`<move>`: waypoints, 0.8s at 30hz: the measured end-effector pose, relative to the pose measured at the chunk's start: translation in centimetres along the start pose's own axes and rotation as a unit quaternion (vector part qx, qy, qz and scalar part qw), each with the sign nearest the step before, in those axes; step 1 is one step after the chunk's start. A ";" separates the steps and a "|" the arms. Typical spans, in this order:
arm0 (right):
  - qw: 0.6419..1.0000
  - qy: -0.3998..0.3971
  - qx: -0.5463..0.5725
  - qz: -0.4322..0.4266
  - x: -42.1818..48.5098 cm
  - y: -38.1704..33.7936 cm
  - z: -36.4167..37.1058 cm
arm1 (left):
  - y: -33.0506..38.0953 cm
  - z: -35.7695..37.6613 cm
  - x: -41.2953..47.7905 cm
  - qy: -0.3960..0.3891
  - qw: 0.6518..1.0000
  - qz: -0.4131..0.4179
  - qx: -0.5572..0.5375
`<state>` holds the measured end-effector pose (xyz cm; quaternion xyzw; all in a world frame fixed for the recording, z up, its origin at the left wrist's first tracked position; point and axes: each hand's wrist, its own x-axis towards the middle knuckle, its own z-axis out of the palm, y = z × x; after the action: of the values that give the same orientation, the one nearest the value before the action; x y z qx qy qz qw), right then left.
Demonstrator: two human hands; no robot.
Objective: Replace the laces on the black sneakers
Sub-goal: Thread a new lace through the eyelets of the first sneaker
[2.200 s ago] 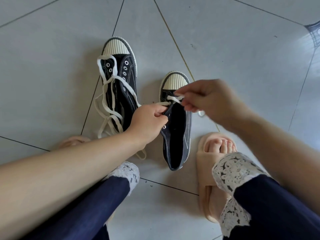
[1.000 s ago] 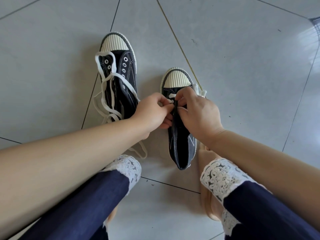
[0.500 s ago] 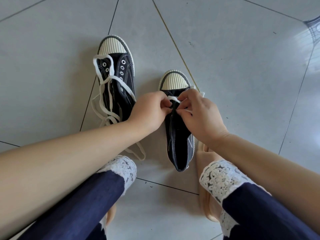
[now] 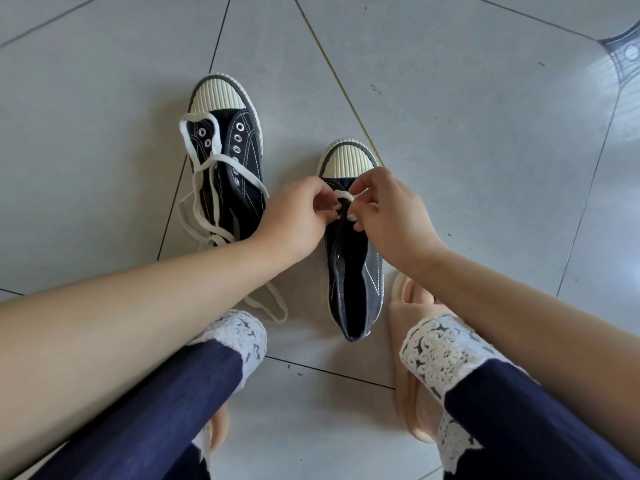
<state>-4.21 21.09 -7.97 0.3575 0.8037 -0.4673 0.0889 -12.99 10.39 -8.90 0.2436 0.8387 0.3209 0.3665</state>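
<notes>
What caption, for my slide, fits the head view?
Left hand and right hand pinch a white flat lace over a black canvas sneaker.

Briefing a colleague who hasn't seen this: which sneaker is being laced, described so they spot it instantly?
On the tiled floor lie two black sneakers. It is the right sneaker, the nearer one, where the left hand and right hand pinch a white lace; the left sneaker is draped in loose lace instead.
</notes>
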 end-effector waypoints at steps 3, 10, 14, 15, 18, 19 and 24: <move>0.999 0.002 -0.036 -0.024 -0.2 0.0 0.0 | 0.0 0.3 -0.5 -0.006 0.999 0.026 0.017; 0.991 0.002 -0.109 -0.072 -0.9 0.2 -0.4 | 0.3 -0.6 0.0 -0.023 0.978 0.110 0.174; 0.984 0.001 -0.161 -0.077 -1.2 0.4 -0.8 | -0.7 -2.0 -0.2 -0.008 0.971 0.126 0.201; 0.983 0.002 -0.163 -0.082 -1.2 0.4 -0.9 | -1.0 -2.3 -0.2 0.012 0.980 0.100 0.174; 0.987 0.000 -0.140 -0.079 -1.3 0.4 -0.9 | -1.1 -2.4 -0.5 0.053 0.997 0.003 0.063; 0.989 -0.004 -0.123 -0.078 -1.3 0.2 -0.8 | -0.8 -2.1 -0.6 0.044 0.998 -0.008 0.038; 0.979 -0.012 -0.178 -0.099 -1.2 -0.8 0.0 | 0.3 -0.9 -0.5 0.046 0.992 -0.086 -0.076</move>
<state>-3.85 20.20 -6.85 0.2490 0.9042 -0.3277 0.1142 -13.37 9.95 -7.98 0.1263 0.8457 0.3621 0.3711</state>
